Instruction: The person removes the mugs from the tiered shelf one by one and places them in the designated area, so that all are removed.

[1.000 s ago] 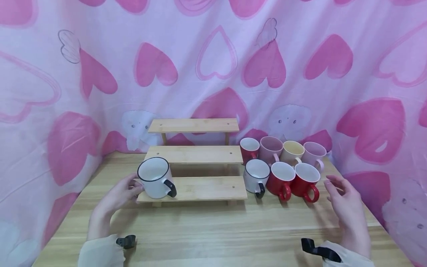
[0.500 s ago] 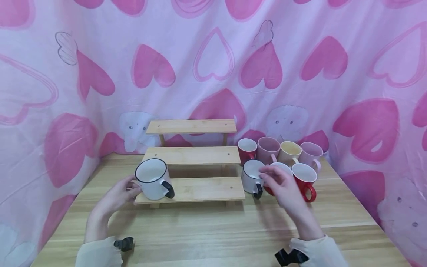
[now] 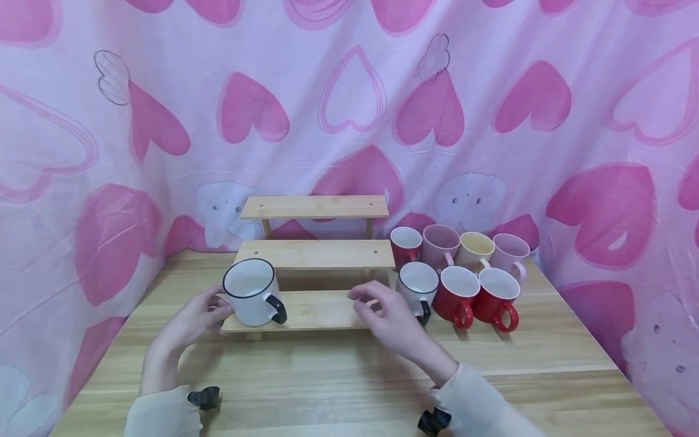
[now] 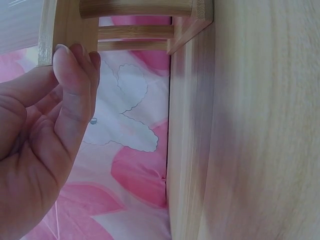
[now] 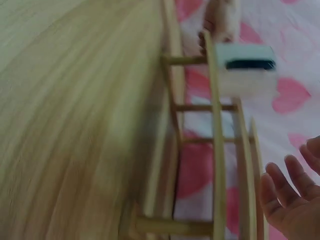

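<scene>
A three-tier wooden shelf rack [image 3: 322,311] stands on the table. On the left end of its lowest board sits a white mug [image 3: 250,295] with a black rim and black handle, the handle turned toward the right front. My left hand [image 3: 198,320] grips that board's left end, beside the mug. In the left wrist view, curled fingers [image 4: 75,75] lie against the board's underside. My right hand [image 3: 394,317] hangs over the right part of the lowest board, fingers loosely bent, holding nothing. In the right wrist view its relaxed fingers [image 5: 282,185] are apart from the boards.
Right of the rack stand mugs in two rows: a white mug with a black handle [image 3: 418,280] and two red mugs [image 3: 457,297] in front; a red, a pink, a cream mug [image 3: 474,250] and a lilac mug [image 3: 509,252] behind. A heart-patterned curtain [image 3: 338,91] hangs at the back.
My right hand has moved left from beside the front right red mug, across the front mugs, to over the lowest board. The left hand and the mug beside it have stayed put.
</scene>
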Demonstrator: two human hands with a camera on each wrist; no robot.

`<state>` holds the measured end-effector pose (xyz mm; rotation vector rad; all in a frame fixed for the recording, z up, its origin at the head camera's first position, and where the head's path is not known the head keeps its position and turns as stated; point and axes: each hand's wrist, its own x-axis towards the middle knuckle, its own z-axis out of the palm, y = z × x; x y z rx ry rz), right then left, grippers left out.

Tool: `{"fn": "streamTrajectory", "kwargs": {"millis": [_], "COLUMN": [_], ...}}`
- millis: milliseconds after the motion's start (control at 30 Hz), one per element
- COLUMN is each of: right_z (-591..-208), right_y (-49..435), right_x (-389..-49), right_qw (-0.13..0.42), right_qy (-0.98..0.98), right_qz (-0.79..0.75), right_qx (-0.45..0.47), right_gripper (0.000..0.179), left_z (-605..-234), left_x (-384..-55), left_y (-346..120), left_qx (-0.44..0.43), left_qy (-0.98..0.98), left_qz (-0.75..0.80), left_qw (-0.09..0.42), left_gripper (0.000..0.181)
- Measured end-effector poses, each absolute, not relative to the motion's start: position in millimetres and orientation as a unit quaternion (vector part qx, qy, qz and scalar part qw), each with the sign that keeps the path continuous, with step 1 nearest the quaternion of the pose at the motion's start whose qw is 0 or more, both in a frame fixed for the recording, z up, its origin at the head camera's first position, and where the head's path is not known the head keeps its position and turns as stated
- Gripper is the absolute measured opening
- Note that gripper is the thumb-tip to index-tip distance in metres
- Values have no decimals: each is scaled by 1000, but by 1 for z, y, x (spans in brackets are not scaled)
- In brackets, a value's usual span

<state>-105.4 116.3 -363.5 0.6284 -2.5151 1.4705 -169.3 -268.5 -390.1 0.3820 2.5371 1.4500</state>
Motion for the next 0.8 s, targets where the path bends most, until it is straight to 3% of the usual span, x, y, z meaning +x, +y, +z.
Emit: {"fn": "streamTrajectory", "kwargs": {"millis": [400,800], "right_z": [-374,-368], "right_y": [47,6], "right_x": [-114,-120], "right_qw": [10,25], "right_qy": [-820,-829], "right_qz": [514,489], "right_qx": [250,269], "right_gripper": [29,29], "left_z": [-389,-390], "left_x": [-170,-169], "left_y": [-268,-269], "left_qx": [127,132], "left_qy": [858,858], "left_qz": [489,488], "left_qw": [96,90], "left_gripper": [36,32]}}
